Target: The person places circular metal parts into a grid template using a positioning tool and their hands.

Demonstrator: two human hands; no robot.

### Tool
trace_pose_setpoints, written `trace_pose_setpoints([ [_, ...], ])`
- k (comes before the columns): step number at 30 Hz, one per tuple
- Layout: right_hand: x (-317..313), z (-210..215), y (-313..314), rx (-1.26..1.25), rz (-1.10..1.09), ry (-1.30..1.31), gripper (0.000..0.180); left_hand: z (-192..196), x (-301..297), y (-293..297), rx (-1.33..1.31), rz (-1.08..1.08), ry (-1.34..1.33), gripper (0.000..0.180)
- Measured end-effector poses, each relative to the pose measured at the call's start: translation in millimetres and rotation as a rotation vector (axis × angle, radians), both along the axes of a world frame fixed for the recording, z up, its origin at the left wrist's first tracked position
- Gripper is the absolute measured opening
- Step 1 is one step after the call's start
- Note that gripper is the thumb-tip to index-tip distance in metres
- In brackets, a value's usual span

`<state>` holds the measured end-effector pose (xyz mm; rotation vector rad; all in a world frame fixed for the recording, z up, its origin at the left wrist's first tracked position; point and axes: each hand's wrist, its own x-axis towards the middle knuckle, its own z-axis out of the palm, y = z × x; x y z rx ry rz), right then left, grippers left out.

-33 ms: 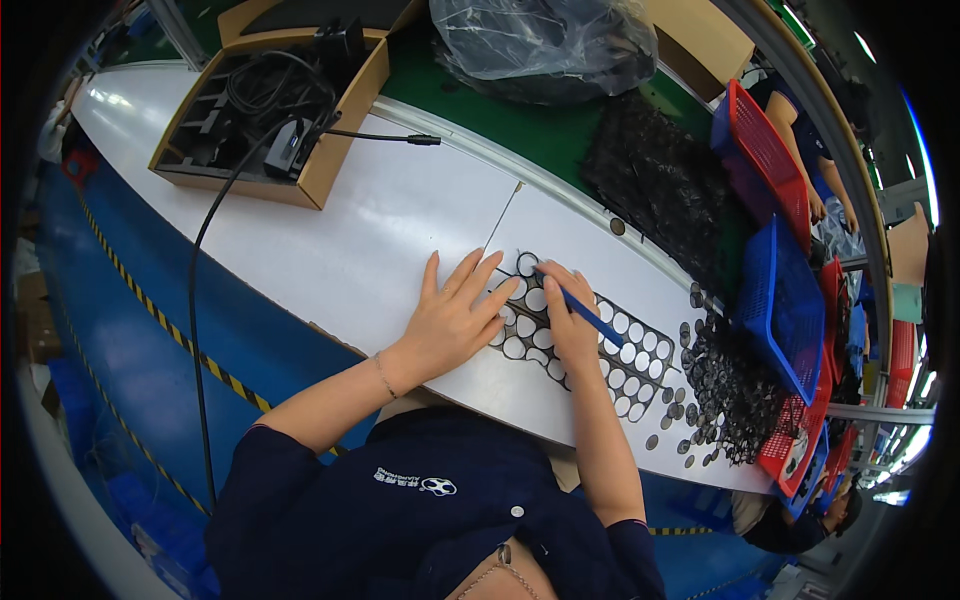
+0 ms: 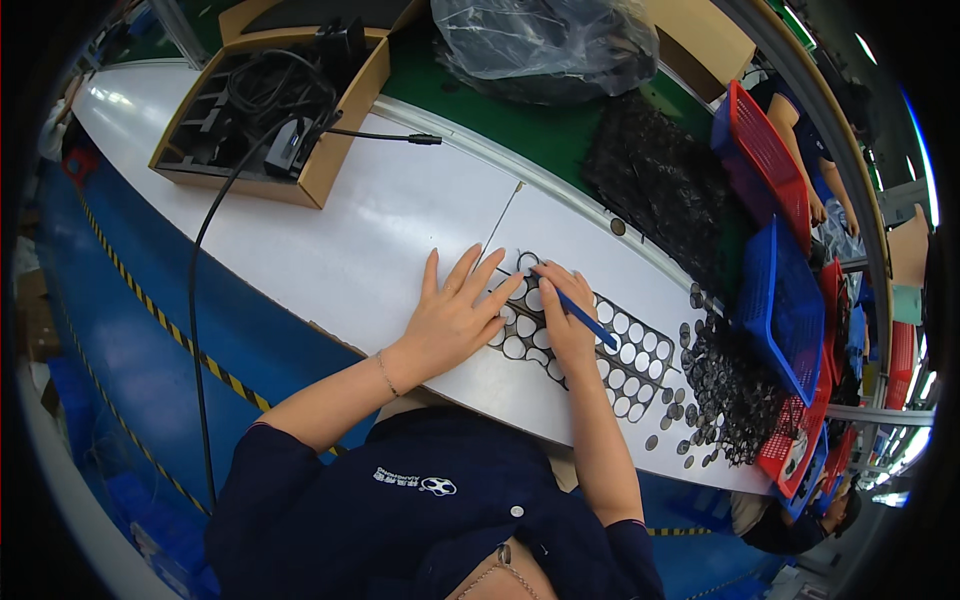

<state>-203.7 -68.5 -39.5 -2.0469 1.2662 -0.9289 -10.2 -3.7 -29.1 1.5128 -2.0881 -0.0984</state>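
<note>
Left hand (image 2: 455, 315) lies flat, fingers spread, pinning a black sheet of round holes (image 2: 600, 350) to the white counter (image 2: 380, 230). Right hand (image 2: 565, 325) is closed around a blue pen-like tool (image 2: 580, 315), tip near the sheet's far-left end. Looks like discs are getting poked out; loose discs (image 2: 725, 385) pile up to the right. Next poke probably needs the sheet kept still.

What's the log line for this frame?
left hand: flat on sheet | right hand: holds blue tool | discs: piled right
</note>
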Motion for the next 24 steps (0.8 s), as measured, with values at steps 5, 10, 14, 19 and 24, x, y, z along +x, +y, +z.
trace_pose_setpoints([
  [5,4.4,7.3,0.7,0.082,0.022,-0.005,0.026,-8.5,0.7,-1.2,0.036,0.009,-0.059,0.048],
  [10,3.9,9.9,0.9,0.102,0.043,-0.013,0.026,-6.8,0.4,-1.6,0.047,0.01,-0.072,0.049],
  [14,3.5,8.7,0.7,0.112,0.041,-0.013,0.026,-4.8,-0.2,-2.5,0.047,0.012,-0.065,0.05],
  [19,4.8,8.3,0.8,0.097,0.038,0.009,0.025,-6.7,-0.3,-2.6,0.048,0.004,-0.09,0.05],
  [24,4.2,3.7,1.3,0.051,0.045,0.047,0.023,-7.2,-0.8,-1.8,0.033,0.01,-0.094,0.049],
])
